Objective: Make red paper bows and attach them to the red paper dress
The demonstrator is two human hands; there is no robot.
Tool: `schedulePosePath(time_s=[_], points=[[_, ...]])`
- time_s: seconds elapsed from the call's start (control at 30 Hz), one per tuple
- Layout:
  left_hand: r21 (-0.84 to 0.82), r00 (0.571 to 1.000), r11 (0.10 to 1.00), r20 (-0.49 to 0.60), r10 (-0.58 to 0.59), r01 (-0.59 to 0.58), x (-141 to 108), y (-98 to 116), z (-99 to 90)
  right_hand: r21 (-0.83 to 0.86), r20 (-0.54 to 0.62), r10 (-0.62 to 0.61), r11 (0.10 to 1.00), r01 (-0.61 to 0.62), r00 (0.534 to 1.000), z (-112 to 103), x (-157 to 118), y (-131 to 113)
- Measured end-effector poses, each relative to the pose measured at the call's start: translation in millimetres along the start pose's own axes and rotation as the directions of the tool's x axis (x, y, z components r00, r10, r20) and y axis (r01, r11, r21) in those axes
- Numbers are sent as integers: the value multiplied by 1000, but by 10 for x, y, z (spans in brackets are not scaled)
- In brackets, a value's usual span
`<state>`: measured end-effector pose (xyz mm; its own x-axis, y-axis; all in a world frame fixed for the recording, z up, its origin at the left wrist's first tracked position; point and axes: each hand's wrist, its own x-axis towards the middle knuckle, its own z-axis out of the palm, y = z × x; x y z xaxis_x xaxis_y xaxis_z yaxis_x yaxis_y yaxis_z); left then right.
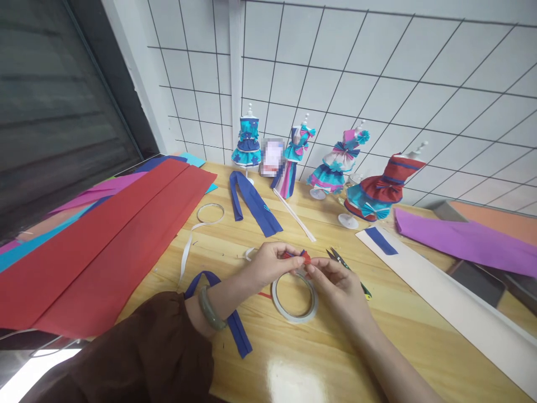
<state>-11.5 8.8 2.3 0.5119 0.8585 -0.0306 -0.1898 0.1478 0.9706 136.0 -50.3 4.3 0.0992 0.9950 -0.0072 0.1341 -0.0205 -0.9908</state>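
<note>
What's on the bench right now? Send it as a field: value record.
left_hand: fingers pinch small red-and-blue piece
right_hand: fingers on the same piece
left_wrist: bangle
near_hands: tape roll flat on table; scissors partly behind right hand
back_row: four small dress forms, clothed
left_side: red sheets over other colours
right_side: white strip with blue patch on it; purple sheet

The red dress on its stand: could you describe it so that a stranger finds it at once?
At the far side of the wooden table, four dress forms stand before the tiled wall. Take the rightmost one. Only it wears a red top; the others show blue, turquoise or pink.
</note>
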Motion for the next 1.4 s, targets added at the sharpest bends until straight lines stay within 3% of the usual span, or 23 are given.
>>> schedulePosePath(time_s=[0.2, 0.33, 0.53, 0.7, 1.03, 1.4], points=[[-89, 999, 995, 6, -33, 34, -2, 36, -2, -42, 13, -5, 999, 5, 1000, 3, 0, -35], [-49, 1000, 999, 11, -21, 21, 2, 10, -10, -21, -50, -4, 1000, 3, 999, -28, 11, -59], [6, 997, 998, 51, -55, 55, -15, -8, 8, 52, -8, 30, 998, -29, 1000, -43, 44, 4], [59, 989, 994, 111, -98, 92, -28, -35, 24, 25, -43, 47, 999, -46, 998, -28, 38, -21], [-42, 981, 990, 149, -127, 134, -49, 5, 22, 16, -96, 19, 1000, -18, 995, -22, 21, -54], [10, 992, 996, 79, -93, 93, -32, -60, 48, 43, -119, 15, 999, -10, 993, 60, 3, -65]])
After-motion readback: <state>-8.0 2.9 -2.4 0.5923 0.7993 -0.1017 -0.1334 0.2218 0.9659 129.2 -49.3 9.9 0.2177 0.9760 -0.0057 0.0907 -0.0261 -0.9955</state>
